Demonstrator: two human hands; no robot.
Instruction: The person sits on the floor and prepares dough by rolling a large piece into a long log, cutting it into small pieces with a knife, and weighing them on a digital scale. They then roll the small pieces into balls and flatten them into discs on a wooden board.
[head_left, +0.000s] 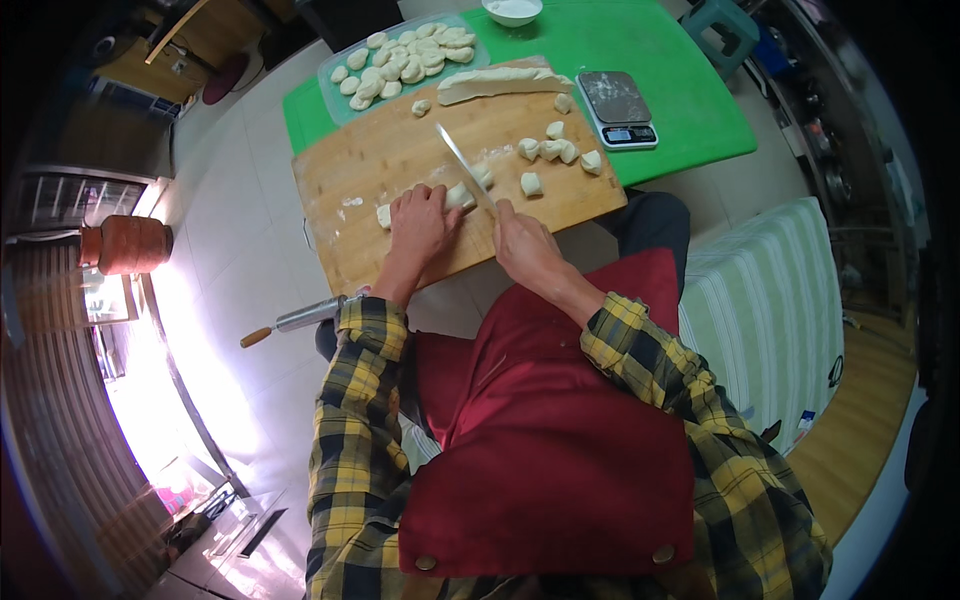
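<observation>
My right hand (523, 244) grips the handle of a knife (459, 156), its blade pointing away from me over a wooden cutting board (375, 169). Under the fingers of my left hand (421, 225) lies a roll of pale dough (459, 196); its left end shows past my hand. The blade stands beside the roll's right end, with another dough piece (482, 175) on its far side. Whether the edge touches the dough is hard to tell. Several cut dough pieces (550, 150) are scattered at the board's right, and a thick dough log (502, 85) rests along the far edge.
A plastic tray (336, 99) of flattened dough rounds stands behind the board on a green table (690, 97). To the right is a digital kitchen scale (615, 105); a white bowl (513, 10) sits farther back. A metal crank tool (307, 315) with a wooden handle juts out at the board's near left.
</observation>
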